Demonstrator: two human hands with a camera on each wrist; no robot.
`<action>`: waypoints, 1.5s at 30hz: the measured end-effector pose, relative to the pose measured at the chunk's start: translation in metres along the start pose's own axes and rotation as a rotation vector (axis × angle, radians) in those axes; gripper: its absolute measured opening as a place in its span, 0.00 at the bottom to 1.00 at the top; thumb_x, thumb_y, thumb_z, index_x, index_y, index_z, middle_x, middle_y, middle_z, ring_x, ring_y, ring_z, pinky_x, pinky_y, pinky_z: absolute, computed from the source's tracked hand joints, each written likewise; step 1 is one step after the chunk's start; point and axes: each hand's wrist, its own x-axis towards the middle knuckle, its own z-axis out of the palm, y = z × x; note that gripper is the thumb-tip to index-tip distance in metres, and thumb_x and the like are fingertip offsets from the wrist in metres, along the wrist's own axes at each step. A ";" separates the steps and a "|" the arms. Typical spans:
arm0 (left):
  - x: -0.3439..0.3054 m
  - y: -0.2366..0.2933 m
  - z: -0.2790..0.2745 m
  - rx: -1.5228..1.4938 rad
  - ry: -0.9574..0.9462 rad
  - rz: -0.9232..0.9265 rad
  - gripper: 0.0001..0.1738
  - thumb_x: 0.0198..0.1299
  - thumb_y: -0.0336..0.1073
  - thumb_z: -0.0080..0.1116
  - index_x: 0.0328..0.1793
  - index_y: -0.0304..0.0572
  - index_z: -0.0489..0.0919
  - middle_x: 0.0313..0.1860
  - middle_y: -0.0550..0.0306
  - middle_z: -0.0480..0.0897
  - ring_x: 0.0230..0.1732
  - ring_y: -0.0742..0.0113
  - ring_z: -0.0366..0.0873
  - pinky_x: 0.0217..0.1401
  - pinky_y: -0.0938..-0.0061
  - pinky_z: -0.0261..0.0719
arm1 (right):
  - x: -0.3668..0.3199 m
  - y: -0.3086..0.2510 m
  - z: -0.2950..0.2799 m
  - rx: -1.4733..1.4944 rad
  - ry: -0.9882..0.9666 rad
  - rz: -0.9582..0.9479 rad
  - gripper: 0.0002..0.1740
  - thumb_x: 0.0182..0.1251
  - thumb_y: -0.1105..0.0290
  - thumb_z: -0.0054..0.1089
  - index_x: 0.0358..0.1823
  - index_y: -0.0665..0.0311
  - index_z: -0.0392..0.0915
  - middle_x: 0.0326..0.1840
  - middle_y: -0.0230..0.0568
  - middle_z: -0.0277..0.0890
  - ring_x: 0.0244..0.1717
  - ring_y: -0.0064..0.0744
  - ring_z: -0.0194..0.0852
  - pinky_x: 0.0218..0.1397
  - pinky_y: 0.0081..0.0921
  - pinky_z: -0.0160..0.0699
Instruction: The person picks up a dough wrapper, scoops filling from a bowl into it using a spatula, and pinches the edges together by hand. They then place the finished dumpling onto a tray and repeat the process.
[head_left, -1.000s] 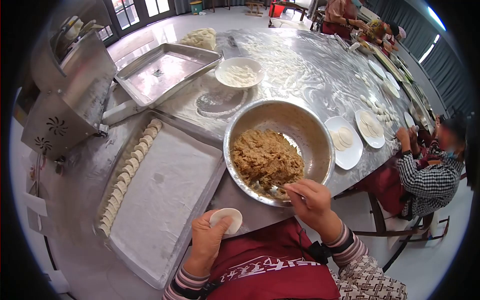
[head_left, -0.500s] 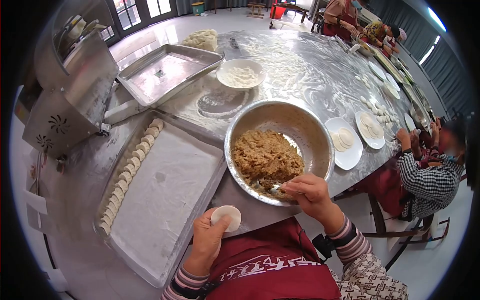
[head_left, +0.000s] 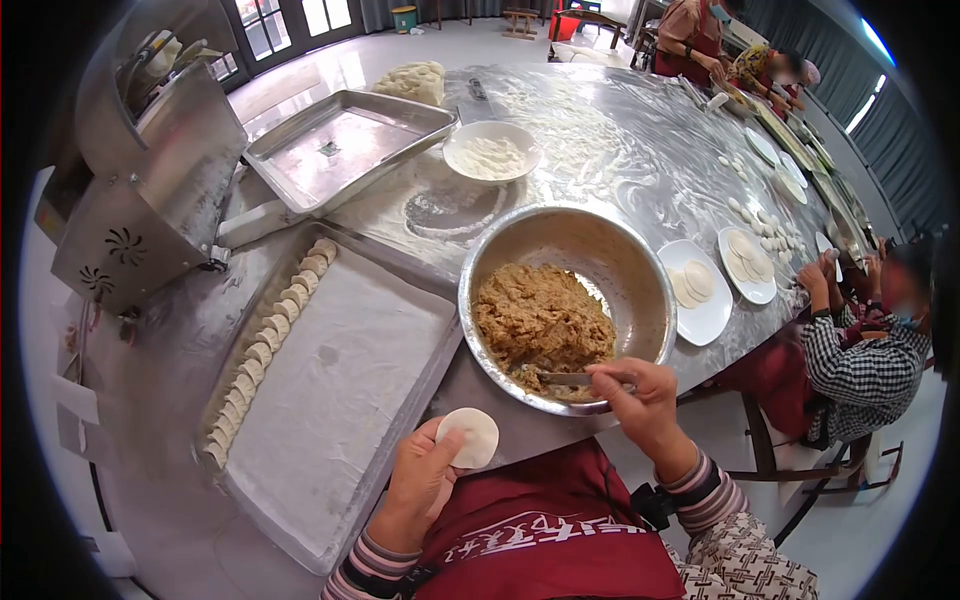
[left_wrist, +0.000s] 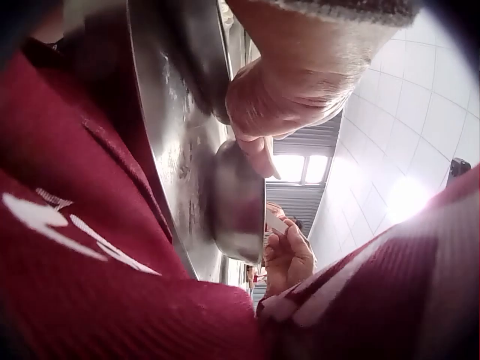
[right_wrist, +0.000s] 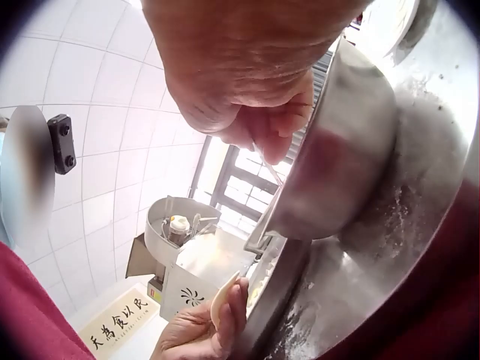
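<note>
In the head view, my left hand (head_left: 415,475) holds a round dough wrapper (head_left: 478,437), thumb on top, in front of the steel bowl (head_left: 645,300). My right hand (head_left: 645,400), at the bowl's near rim, grips a slim, flat metal utensil (head_left: 568,379). The far end of that utensil dips into brown minced filling (head_left: 540,310) heaped on the bowl's left side. From the right wrist, the wrapper (right_wrist: 223,296) shows edge-on in the left fingers, and the bowl's outer wall (right_wrist: 352,150) hides the filling.
Left of the bowl, a paper-lined tray (head_left: 345,390) carries a row of dumplings (head_left: 262,350). Plates of wrappers (head_left: 705,312) stand to the right. Behind are a flour bowl (head_left: 490,150), a metal tray (head_left: 340,140) and a machine (head_left: 150,220). Another person (head_left: 860,350) sits at right.
The utensil has tipped over so that its flat handle now shows, lying across the bowl's near side. My left hand still holds the wrapper. The whole head view has shifted slightly.
</note>
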 end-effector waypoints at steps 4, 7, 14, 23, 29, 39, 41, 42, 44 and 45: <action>0.001 0.014 0.005 -0.035 -0.047 -0.001 0.16 0.68 0.35 0.51 0.57 0.31 0.72 0.48 0.50 0.81 0.45 0.64 0.82 0.46 0.70 0.82 | 0.010 0.002 -0.009 0.303 0.077 0.296 0.09 0.64 0.73 0.61 0.37 0.73 0.82 0.26 0.39 0.82 0.24 0.20 0.79 0.26 0.15 0.72; 0.002 0.030 0.020 -0.068 -0.057 -0.008 0.16 0.69 0.34 0.49 0.58 0.31 0.72 0.50 0.50 0.80 0.49 0.64 0.80 0.54 0.69 0.79 | 0.021 0.004 -0.017 0.385 0.076 0.355 0.10 0.65 0.70 0.60 0.37 0.73 0.81 0.26 0.41 0.82 0.24 0.23 0.81 0.26 0.15 0.73; 0.018 0.041 0.036 -0.103 -0.117 0.039 0.21 0.70 0.39 0.46 0.61 0.30 0.68 0.54 0.46 0.78 0.53 0.59 0.78 0.58 0.65 0.77 | 0.030 0.010 -0.028 0.592 0.136 0.409 0.09 0.65 0.72 0.60 0.39 0.73 0.81 0.28 0.41 0.82 0.25 0.27 0.82 0.28 0.17 0.76; 0.011 0.037 0.029 -0.103 -0.032 0.088 0.21 0.70 0.39 0.48 0.62 0.32 0.67 0.54 0.48 0.78 0.54 0.60 0.78 0.57 0.65 0.77 | 0.016 0.000 -0.008 0.132 0.087 0.099 0.06 0.62 0.77 0.61 0.38 0.72 0.82 0.27 0.40 0.82 0.28 0.22 0.79 0.33 0.17 0.76; 0.011 0.034 0.025 -0.096 -0.021 0.106 0.20 0.70 0.38 0.48 0.61 0.32 0.68 0.54 0.48 0.78 0.54 0.61 0.78 0.57 0.65 0.77 | 0.018 0.016 0.010 -0.049 -0.080 -0.026 0.07 0.60 0.77 0.64 0.39 0.71 0.82 0.27 0.45 0.81 0.26 0.25 0.80 0.30 0.20 0.75; 0.009 0.033 0.020 -0.099 -0.013 0.102 0.18 0.70 0.37 0.47 0.59 0.33 0.69 0.53 0.50 0.78 0.53 0.61 0.78 0.56 0.66 0.78 | 0.024 -0.002 -0.010 0.389 -0.042 0.397 0.09 0.63 0.75 0.60 0.39 0.77 0.81 0.26 0.45 0.82 0.27 0.29 0.83 0.31 0.21 0.83; 0.010 0.035 0.022 -0.087 -0.008 0.109 0.18 0.70 0.37 0.47 0.60 0.32 0.69 0.53 0.50 0.78 0.53 0.61 0.78 0.56 0.66 0.78 | 0.031 0.005 -0.016 0.419 -0.034 0.419 0.10 0.63 0.75 0.60 0.38 0.77 0.81 0.26 0.47 0.82 0.26 0.31 0.83 0.32 0.23 0.84; 0.010 0.037 0.024 -0.078 -0.022 0.121 0.18 0.70 0.37 0.47 0.60 0.32 0.69 0.54 0.49 0.78 0.53 0.61 0.78 0.57 0.66 0.77 | 0.034 0.007 -0.018 0.500 -0.037 0.486 0.10 0.63 0.74 0.60 0.38 0.77 0.80 0.26 0.48 0.82 0.25 0.32 0.83 0.32 0.23 0.85; 0.011 0.042 0.028 -0.062 -0.035 0.141 0.19 0.71 0.38 0.46 0.60 0.31 0.68 0.54 0.49 0.78 0.53 0.61 0.78 0.58 0.66 0.77 | 0.039 0.013 -0.019 0.619 -0.034 0.584 0.11 0.64 0.72 0.59 0.39 0.76 0.80 0.27 0.49 0.81 0.25 0.34 0.83 0.31 0.26 0.85; 0.013 0.043 0.031 -0.061 -0.050 0.154 0.20 0.71 0.39 0.45 0.61 0.31 0.68 0.55 0.48 0.77 0.55 0.60 0.77 0.59 0.65 0.76 | 0.040 0.015 -0.021 0.624 -0.037 0.579 0.11 0.64 0.72 0.59 0.39 0.76 0.80 0.27 0.49 0.81 0.25 0.34 0.83 0.31 0.26 0.85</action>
